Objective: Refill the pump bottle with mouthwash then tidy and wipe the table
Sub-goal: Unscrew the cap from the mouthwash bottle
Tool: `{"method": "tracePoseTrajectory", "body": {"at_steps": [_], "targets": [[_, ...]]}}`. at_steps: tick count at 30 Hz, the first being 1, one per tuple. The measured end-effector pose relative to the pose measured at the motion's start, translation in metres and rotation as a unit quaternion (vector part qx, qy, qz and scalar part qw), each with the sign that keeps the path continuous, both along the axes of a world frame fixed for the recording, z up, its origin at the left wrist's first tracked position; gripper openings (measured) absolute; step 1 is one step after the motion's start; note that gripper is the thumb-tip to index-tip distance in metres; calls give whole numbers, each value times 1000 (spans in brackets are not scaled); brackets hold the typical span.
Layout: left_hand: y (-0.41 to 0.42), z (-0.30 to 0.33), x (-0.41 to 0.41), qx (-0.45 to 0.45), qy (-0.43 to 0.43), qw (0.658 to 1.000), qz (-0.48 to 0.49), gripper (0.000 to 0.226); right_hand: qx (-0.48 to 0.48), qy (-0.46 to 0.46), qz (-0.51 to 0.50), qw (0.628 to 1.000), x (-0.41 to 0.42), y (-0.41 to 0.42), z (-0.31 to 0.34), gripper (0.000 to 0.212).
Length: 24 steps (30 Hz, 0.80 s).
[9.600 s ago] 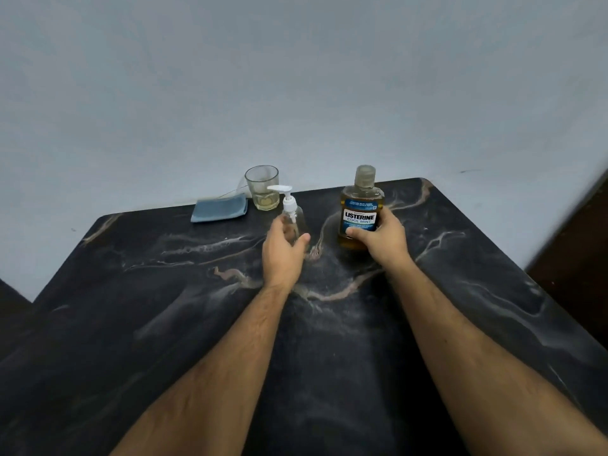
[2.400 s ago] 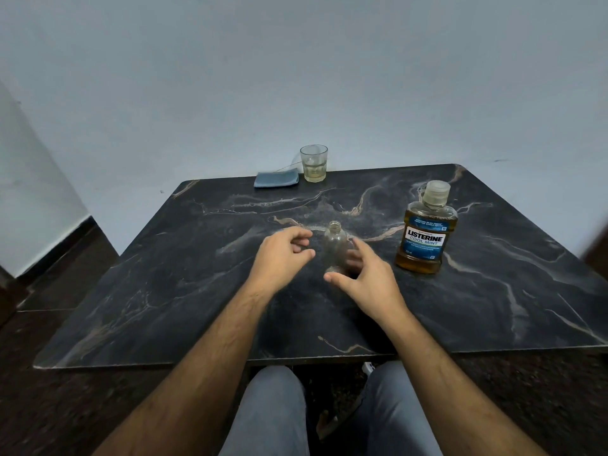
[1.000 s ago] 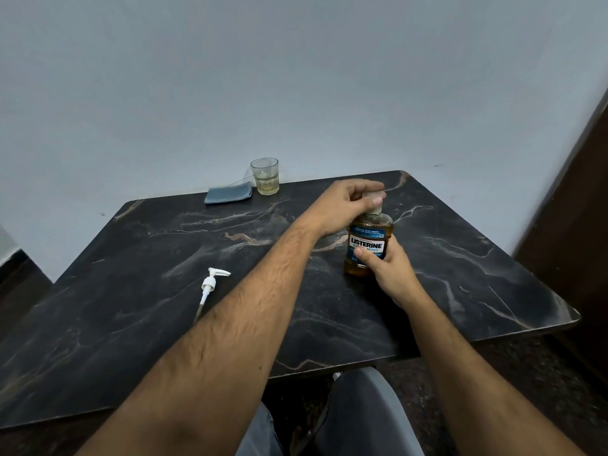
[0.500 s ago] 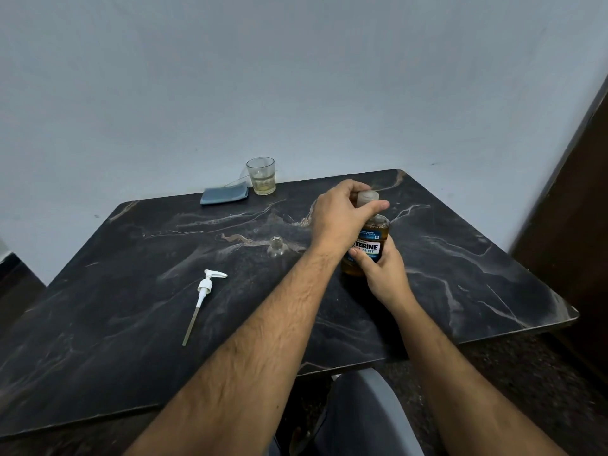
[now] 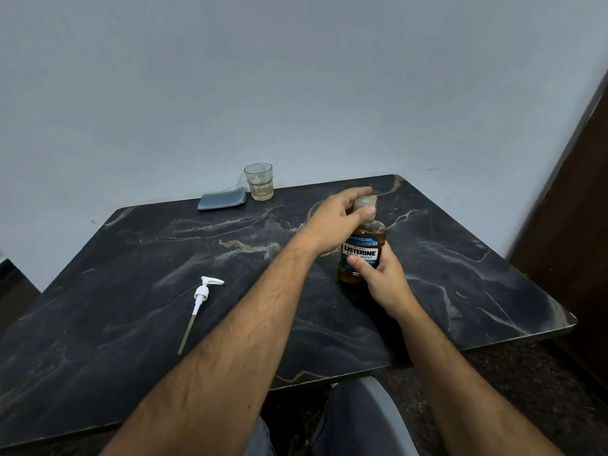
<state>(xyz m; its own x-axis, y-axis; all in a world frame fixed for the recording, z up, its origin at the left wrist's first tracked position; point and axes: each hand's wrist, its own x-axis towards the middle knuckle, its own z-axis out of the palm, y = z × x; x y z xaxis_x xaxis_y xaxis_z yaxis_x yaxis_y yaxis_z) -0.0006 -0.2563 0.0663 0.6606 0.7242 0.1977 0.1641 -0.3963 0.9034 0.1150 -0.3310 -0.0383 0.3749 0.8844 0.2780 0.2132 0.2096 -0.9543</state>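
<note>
An amber mouthwash bottle [image 5: 362,255] with a blue label stands on the black marble table [image 5: 131,291], right of centre. My right hand [image 5: 383,278] grips its body from the near side. My left hand [image 5: 339,222] is closed around its clear cap [image 5: 364,203]. The small clear pump bottle [image 5: 273,250] stands open just left of my left wrist, partly hidden by my forearm. Its white pump head [image 5: 200,301] with the long tube lies flat on the table to the left.
A glass [image 5: 259,181] with a little pale liquid stands at the far edge by the wall. Beside it on the left lies a folded blue cloth [image 5: 222,199]. My knees show below the near table edge.
My left hand has shifted on the mouthwash cap, the thumb now across its front. The bottle's label faces me more fully. The pump head lies where it was.
</note>
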Motion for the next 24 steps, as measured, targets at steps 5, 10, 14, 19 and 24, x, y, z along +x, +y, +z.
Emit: {"method": "tracePoseTrajectory", "body": {"at_steps": [5,10,14,19,24], "targets": [[5,-3,-1,-3,-34,999,-11,31,-3,4,-15,1000,-3,1,-2,43],[1,-13,5,48,-40,995,79,27,1,-11,-52,999,-9,1,-1,41],[-11,-16,12,80,-42,983,157,27,7,-17,-76,997,-15,1,-1,40],[-29,-14,19,101,-62,955,273,39,12,-31,-102,994,-21,0,-4,41],[-25,-7,17,92,-29,969,228,51,18,-20,-66,997,-17,-2,-5,43]]}}
